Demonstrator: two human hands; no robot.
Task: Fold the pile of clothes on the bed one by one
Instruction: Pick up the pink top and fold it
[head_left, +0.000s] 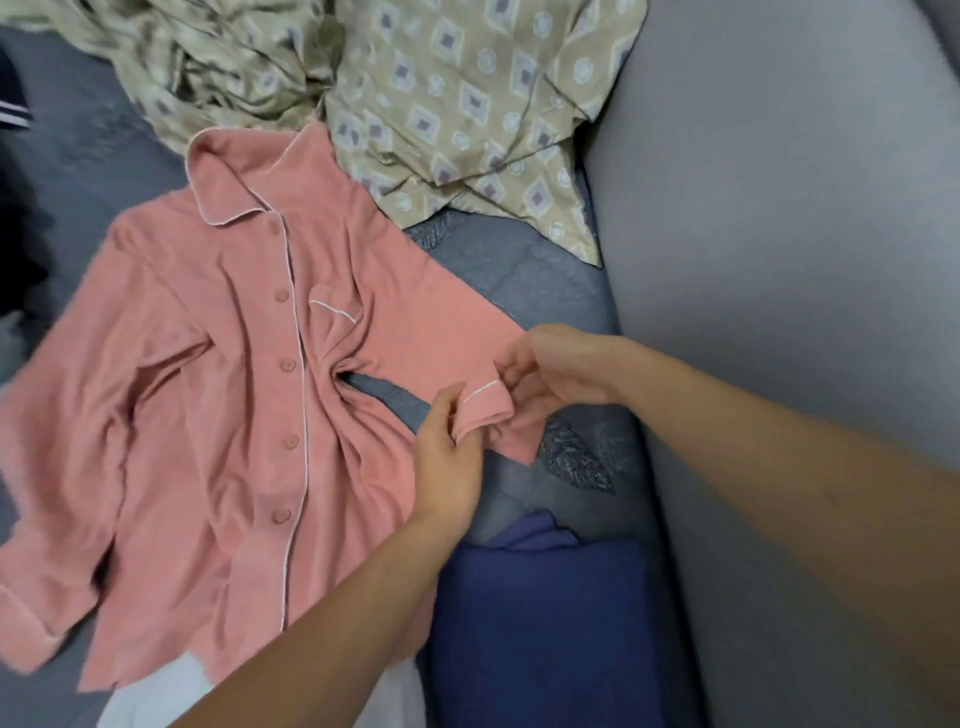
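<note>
1. Lying face up on the grey bed cover (524, 249), buttoned down its front, the pink pyjama shirt (218, 395) is spreading away from the grip toward the person's left, its collar pointing at the far end of the bed.
2. Both hands are meeting at the cuff (485, 402) of the sleeve stretched out toward the person's right; the left hand (447, 462) is pinching the cuff's near edge between thumb and curled fingers, and the right hand (556, 371) is gripping its far edge with curled fingers.
3. Just beyond the grip, the sleeve is running back to a twist of bunched fabric at the armpit, by the piped chest pocket.
4. Judging from this, the sleeve is being straightened before it gets folded across the body.
5. Risks as I am reading them: pulling the cuff while the armpit is twisted could drag the whole front askew and lock creases into the fold; the other sleeve, far from the grip, is lying rumpled and could end up trapped under the body.
6. Below the grip a folded navy garment (540, 623) is sitting near the shirt's hem; beyond the grip a beige patterned garment (467, 104) is lying heaped and unfolded, and a white cloth (150, 696) is peeking from under the hem.
7. No brand, label or readable writing is showing anywhere.
</note>
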